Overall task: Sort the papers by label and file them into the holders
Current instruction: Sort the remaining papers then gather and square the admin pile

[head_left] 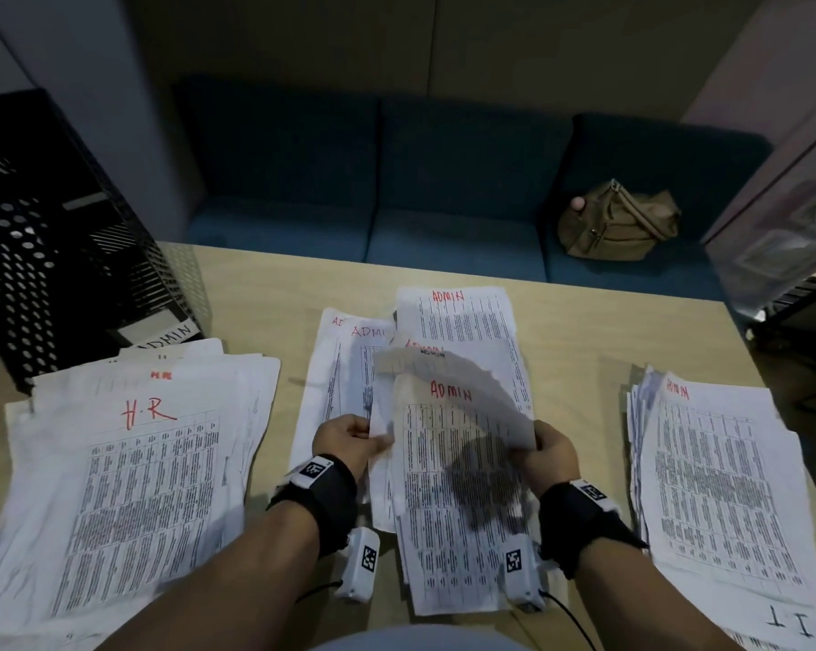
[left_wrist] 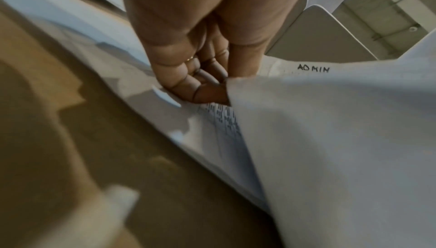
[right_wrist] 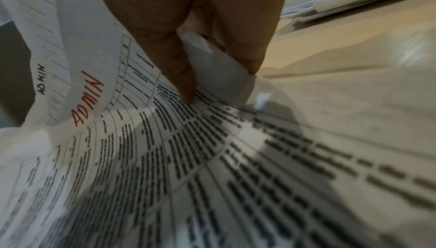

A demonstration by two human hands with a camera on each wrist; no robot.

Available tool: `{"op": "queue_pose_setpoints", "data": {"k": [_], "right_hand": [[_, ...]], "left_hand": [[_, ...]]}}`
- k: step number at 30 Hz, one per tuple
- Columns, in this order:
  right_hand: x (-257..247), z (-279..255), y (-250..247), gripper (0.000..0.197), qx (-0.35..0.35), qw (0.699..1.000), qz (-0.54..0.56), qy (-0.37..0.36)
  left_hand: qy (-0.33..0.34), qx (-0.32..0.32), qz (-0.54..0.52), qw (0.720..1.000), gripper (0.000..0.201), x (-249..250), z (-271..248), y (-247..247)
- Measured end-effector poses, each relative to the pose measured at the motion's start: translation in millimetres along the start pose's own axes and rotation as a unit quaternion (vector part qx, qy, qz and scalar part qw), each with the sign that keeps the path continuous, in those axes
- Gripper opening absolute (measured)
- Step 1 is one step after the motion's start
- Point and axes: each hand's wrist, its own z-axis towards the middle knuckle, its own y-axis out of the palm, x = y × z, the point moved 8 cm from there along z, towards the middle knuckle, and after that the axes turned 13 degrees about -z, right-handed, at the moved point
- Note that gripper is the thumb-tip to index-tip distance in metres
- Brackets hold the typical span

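Note:
Both hands lift one sheet (head_left: 448, 368) that bows upward over the middle ADMIN pile (head_left: 453, 486). My left hand (head_left: 364, 432) pinches its left edge and my right hand (head_left: 535, 444) pinches its right edge. In the left wrist view the curled fingers (left_wrist: 200, 86) hold the lifted sheet (left_wrist: 330, 140), which bears a small black ADMIN. In the right wrist view thumb and fingers (right_wrist: 186, 84) pinch the sheet's corner (right_wrist: 217, 65) above a page marked ADMIN in red (right_wrist: 165, 158). An H.R pile (head_left: 129, 486) lies to the left. A black perforated holder (head_left: 44, 256) with an ADMIN tag stands at the far left.
On the right lies another pile (head_left: 721, 486) topped by a red ADMIN page, with an IT label (head_left: 789, 622) at its near corner. More ADMIN sheets (head_left: 458, 317) spread toward the table's far edge. Beyond it stands a blue sofa (head_left: 443, 180) with a brown bag (head_left: 617, 223).

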Motion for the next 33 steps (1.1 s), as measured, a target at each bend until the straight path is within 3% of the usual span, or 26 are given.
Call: {"op": "queue_pose_setpoints", "data": {"k": [6, 8, 11, 16, 19, 21, 22, 25, 26, 29, 31, 33], "right_hand": [[6, -3, -3, 0.022, 0.052, 0.998, -0.019, 0.011], [11, -5, -8, 0.026, 0.067, 0.997, -0.004, 0.048], [30, -5, -26, 0.011, 0.108, 0.986, 0.033, 0.126], [49, 0, -43, 0.009, 0.149, 0.966, 0.135, 0.164], [40, 4, -35, 0.013, 0.1, 0.973, 0.146, 0.147], [30, 8, -22, 0.005, 0.049, 0.981, 0.137, 0.13], [26, 11, -15, 0.008, 0.024, 0.986, 0.114, 0.121], [11, 10, 4, 0.009, -0.026, 0.992, 0.07, 0.102], [6, 9, 7, 0.014, -0.034, 0.991, 0.086, 0.093], [-3, 11, 12, 0.039, -0.046, 0.986, 0.148, 0.068], [-1, 16, 8, 0.064, -0.04, 0.972, 0.218, 0.075], [-1, 21, 3, 0.068, -0.068, 0.962, 0.255, 0.071]], "left_hand": [[-0.002, 0.025, -0.014, 1.0, 0.029, -4, -5, -5], [-0.001, 0.032, -0.034, 0.999, 0.031, -2, -5, -7], [-0.003, 0.037, -0.051, 0.998, 0.027, 1, -3, -11], [0.01, 0.046, -0.022, 0.999, 0.026, -4, 7, -12], [0.028, 0.032, -0.007, 0.999, 0.022, -2, 7, -7], [0.042, -0.004, 0.013, 0.999, 0.009, 9, -4, 5], [0.041, -0.028, 0.03, 0.998, 0.015, 12, -10, 12], [0.024, -0.105, 0.094, 0.99, 0.075, 10, -26, 30], [0.035, -0.122, 0.105, 0.986, 0.079, 11, -30, 35], [0.083, -0.144, 0.048, 0.985, 0.047, 18, -37, 48], [0.092, -0.151, 0.015, 0.984, 0.039, 27, -41, 56], [0.085, -0.167, -0.031, 0.982, 0.036, 38, -43, 62]]}}
